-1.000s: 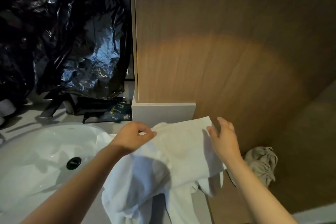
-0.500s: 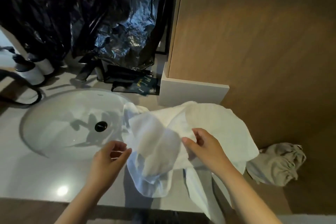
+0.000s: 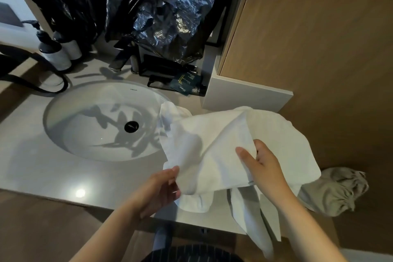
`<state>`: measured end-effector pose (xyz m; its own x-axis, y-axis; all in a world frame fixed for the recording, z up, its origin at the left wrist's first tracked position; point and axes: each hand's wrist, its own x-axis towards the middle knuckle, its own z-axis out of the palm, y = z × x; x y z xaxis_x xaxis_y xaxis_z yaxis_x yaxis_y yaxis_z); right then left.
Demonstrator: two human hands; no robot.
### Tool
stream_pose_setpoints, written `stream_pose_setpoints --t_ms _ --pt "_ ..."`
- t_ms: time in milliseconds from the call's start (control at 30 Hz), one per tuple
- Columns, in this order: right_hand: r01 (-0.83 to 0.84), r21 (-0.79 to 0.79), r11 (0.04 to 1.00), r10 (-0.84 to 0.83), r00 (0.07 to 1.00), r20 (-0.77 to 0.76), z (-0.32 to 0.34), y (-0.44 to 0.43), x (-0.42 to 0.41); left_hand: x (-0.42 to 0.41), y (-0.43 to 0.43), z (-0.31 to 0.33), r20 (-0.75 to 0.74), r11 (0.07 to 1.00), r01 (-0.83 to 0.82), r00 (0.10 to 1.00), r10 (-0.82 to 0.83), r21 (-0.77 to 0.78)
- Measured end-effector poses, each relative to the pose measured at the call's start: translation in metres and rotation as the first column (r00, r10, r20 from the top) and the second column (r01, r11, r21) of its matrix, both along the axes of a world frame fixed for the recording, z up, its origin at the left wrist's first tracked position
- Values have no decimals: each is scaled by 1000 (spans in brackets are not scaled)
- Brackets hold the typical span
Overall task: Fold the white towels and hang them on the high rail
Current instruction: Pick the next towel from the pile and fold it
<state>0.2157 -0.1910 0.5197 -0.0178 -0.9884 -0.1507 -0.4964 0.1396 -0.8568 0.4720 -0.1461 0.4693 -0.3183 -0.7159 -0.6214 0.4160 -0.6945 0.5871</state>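
A white towel [image 3: 217, 144] lies rumpled on the right end of the grey counter [image 3: 32, 168], one part spilling over the sink's rim and another hanging off the front edge. My left hand [image 3: 158, 189] pinches the towel's near left corner between thumb and fingers. My right hand [image 3: 260, 164] grips a fold near the towel's middle, thumb on top and fingers tucked under the cloth. No rail is in view.
A white oval sink [image 3: 102, 121] with a black drain sits left of the towel. Behind it stand a dark tap [image 3: 121, 55], two pump bottles [image 3: 57, 53], black plastic sheeting [image 3: 148, 6] and dark sachets [image 3: 187, 83]. A wooden panel [image 3: 319, 38] rises at right; beige cloth [image 3: 336, 189] lies on the floor.
The view has tilted down toward the counter. Both hands have come back to the towel's near side; the left now pinches its corner, the right has lifted a fold.
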Motion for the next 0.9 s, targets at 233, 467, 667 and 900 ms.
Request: stream_pose_setpoints --t_ms 233,467,667,900 --pt "39 -8 999 -39 999 11 13 -6 8 -4 1 -2 -369 1000 -19 929 13 -13" --pt "90 39 995 -93 991 94 23 -7 12 -2 5 -4 -322 991 -121 942 94 -63" --pt "76 5 997 -76 996 48 16 -10 15 -7 7 3 343 972 -157 916 209 -174" --pt "51 -24 998 -49 996 69 27 -12 20 -5 16 12 492 962 -193 829 265 -193"
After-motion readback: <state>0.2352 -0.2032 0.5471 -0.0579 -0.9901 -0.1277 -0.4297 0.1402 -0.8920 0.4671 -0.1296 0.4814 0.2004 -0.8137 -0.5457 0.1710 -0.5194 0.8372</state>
